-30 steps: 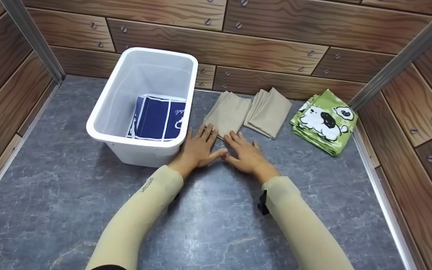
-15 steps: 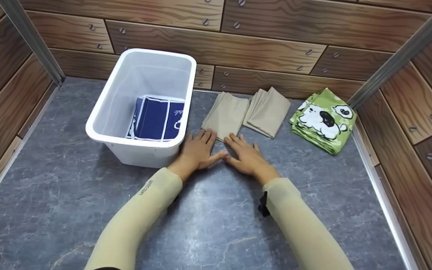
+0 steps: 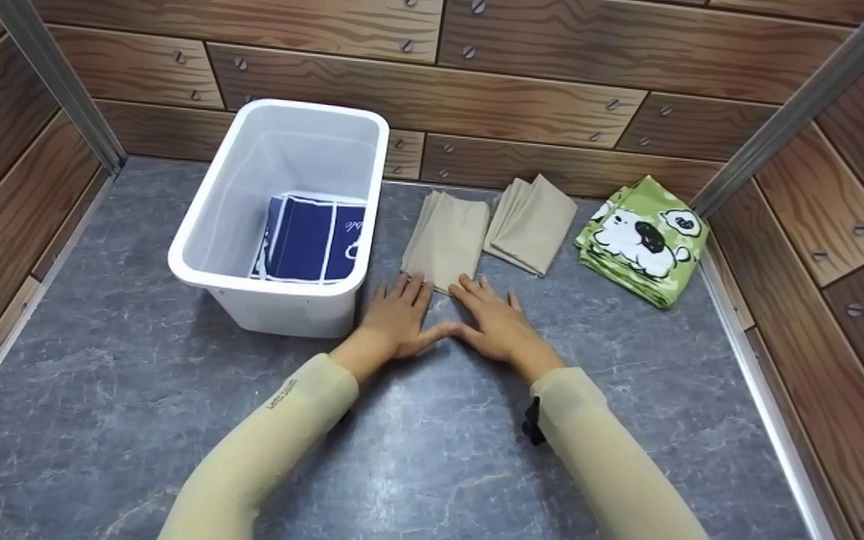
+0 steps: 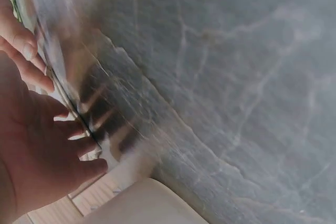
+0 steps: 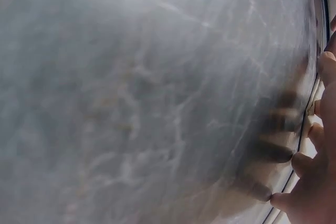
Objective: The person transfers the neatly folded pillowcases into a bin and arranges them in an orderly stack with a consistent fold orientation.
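In the head view a folded beige cloth (image 3: 445, 234) lies on the grey marbled surface, its near edge under the fingertips of both hands. My left hand (image 3: 393, 324) presses its left near corner with straight, spread fingers. My right hand (image 3: 498, 324) does the same at the right near corner, and the two thumbs meet in front of the cloth. Both wrist views show fingers stretched flat at the surface: the left hand (image 4: 42, 145) at the left edge, the right hand (image 5: 315, 177) at the right edge. A second folded beige cloth (image 3: 533, 225) lies just right of the first.
A white plastic bin (image 3: 267, 281) stands close to the left hand, with a folded navy cloth (image 3: 304, 244) on its bottom. At the right back lies a folded green cloth (image 3: 642, 244) with a dog print. Wood-patterned walls (image 3: 327, 75) enclose the back and sides.
Both hands have drawn back toward the person, and the left beige cloth has slid with them, widening its gap from the back wall. The other cloths and the bin stay put.
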Action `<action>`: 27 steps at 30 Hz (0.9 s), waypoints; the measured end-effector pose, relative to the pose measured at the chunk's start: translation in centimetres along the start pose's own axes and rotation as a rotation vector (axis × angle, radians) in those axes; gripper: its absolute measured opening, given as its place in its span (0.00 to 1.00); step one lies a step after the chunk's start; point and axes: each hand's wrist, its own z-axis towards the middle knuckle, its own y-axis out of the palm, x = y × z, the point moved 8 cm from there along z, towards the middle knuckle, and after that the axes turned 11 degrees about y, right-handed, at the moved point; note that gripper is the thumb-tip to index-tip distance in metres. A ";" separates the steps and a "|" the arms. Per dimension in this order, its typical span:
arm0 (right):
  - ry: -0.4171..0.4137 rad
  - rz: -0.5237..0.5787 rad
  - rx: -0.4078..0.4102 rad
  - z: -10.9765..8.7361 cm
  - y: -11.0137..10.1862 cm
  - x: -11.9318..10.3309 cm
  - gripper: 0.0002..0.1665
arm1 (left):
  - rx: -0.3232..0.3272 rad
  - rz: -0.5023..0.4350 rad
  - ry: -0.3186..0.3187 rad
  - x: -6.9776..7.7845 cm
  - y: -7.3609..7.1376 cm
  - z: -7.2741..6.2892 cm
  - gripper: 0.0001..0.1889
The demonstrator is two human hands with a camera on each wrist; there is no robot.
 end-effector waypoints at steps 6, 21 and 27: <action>0.008 -0.008 0.010 -0.8 0.3 0.1 0.47 | -0.021 -0.033 -0.004 0.7 0.4 -0.6 0.53; 0.020 -0.044 0.039 -2.7 0.4 0.3 0.46 | -0.025 0.004 0.025 3.0 0.1 -1.5 0.50; 0.015 -0.012 0.038 -3.5 0.4 0.4 0.48 | 0.051 0.021 0.058 2.8 -0.9 -0.8 0.47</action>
